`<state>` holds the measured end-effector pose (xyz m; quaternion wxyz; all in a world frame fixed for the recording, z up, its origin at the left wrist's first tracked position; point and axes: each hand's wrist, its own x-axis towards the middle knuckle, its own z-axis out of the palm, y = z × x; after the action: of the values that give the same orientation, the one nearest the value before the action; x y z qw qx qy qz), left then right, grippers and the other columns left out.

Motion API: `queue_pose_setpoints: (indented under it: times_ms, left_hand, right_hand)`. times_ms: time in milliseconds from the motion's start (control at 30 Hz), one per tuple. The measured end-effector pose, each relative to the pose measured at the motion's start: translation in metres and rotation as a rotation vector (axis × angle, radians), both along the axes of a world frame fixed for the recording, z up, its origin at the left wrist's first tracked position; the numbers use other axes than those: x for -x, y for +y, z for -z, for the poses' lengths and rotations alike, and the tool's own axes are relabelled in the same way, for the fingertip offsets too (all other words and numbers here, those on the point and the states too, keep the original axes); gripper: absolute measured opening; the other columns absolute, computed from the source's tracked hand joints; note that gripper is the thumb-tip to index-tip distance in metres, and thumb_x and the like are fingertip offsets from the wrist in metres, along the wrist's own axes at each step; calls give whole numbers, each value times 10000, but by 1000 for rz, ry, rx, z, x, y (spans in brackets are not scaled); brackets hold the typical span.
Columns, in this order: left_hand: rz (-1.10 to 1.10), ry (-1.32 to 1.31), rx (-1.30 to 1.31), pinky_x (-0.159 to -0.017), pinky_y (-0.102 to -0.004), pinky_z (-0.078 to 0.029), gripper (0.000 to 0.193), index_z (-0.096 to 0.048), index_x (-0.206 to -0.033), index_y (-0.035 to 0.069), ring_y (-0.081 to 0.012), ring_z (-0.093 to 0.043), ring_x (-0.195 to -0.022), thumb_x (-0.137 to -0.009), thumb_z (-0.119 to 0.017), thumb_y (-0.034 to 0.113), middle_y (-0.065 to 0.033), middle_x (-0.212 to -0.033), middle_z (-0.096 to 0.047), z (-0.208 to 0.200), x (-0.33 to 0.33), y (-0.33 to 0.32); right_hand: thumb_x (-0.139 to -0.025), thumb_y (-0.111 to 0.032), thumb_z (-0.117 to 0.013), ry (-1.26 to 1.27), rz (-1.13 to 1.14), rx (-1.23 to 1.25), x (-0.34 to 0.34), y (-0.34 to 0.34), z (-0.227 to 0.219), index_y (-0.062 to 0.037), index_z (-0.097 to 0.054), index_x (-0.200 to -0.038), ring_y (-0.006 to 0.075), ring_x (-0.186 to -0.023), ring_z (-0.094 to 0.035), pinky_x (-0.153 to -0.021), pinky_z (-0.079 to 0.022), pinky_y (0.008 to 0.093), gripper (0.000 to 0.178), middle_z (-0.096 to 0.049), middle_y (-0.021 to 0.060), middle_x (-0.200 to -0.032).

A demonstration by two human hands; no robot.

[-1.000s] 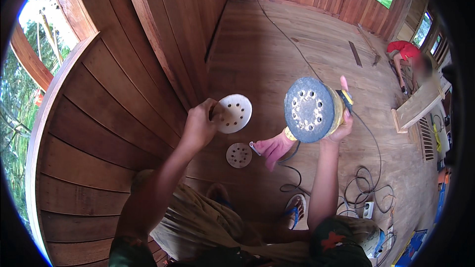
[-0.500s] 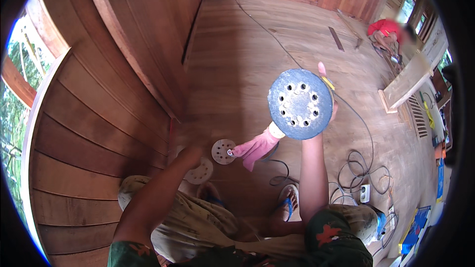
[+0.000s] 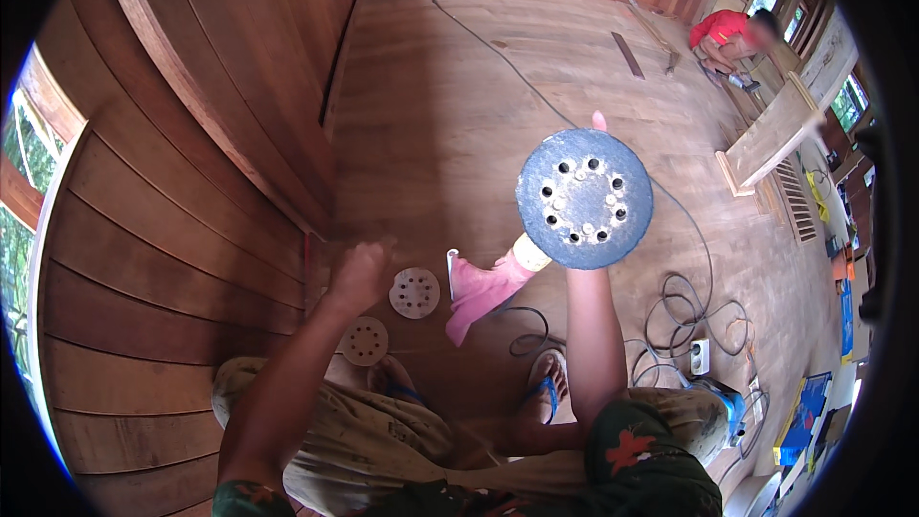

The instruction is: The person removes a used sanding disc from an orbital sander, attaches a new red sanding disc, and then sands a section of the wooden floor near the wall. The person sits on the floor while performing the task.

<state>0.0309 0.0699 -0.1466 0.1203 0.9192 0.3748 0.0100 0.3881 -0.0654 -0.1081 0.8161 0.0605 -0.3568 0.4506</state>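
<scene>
Above the plank floor (image 3: 479, 67), right of centre, a random orbital sander (image 3: 584, 199), with the right hand (image 3: 599, 122) mostly hidden behind; off the sander's lower left, a dust bag (image 3: 483, 292); farther left, well apart from the sander, the left hand (image 3: 364, 276); on the floor, right of that hand, one sanding disc (image 3: 414, 293), and nearer the body, just beside the left flip-flop (image 3: 402, 389), a second sanding disc (image 3: 364, 341); along the left, a plank wall (image 3: 163, 297); on the floor at right, a power cord (image 3: 710, 278) in loops near a socket block (image 3: 700, 356); beyond, a wooden post (image 3: 775, 139), and behind that, a co-worker (image 3: 720, 33)
</scene>
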Motion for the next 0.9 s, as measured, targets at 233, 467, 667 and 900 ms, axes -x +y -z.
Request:
queue_pose_setpoints:
  times_ms: [233,467,667,900]
  left_hand:
    - [-32,-486,348,-944,-448,-644,347,-733,-1358,27,-328,-830,-1037,-1182,-627,305,-210,-1084,-833,-94,-36,-45]
    - [68,-735,785,-1089,-406,-590,540,-635,-1534,-4,-223,-714,-1314,-1209,-603,426,-176,-1361,-779,-102,-28,-60]
    - [202,-897,579,-873,-386,-665,467,-675,-1451,12,-235,-828,-1041,-1094,-795,288,-170,-1229,-821,-116,-38,-92]
    - [-7,-751,422,-868,-443,-657,561,-612,-1414,17,-292,-814,-1052,-1011,-884,295,-189,-1211,-785,-131,-28,-101]
  right_hand:
    - [-1043,-631,-669,85,-99,38,25,6,-2,-139,-369,-1787,417,-1414,-687,-1165,-589,658,941,-652,232,-1593]
    - [-1095,-587,-448,403,26,365,58,5,0,-21,-444,-1739,333,-1459,-633,-1230,-518,521,857,-643,181,-1609]
    - [-1126,-529,-350,84,74,199,72,10,25,-30,-594,-1602,315,-1379,-675,-1162,-563,506,732,-704,158,-1507]
    - [-1125,-523,-353,174,192,466,95,15,39,-53,-678,-1482,313,-1296,-719,-1098,-606,515,675,-751,149,-1413]
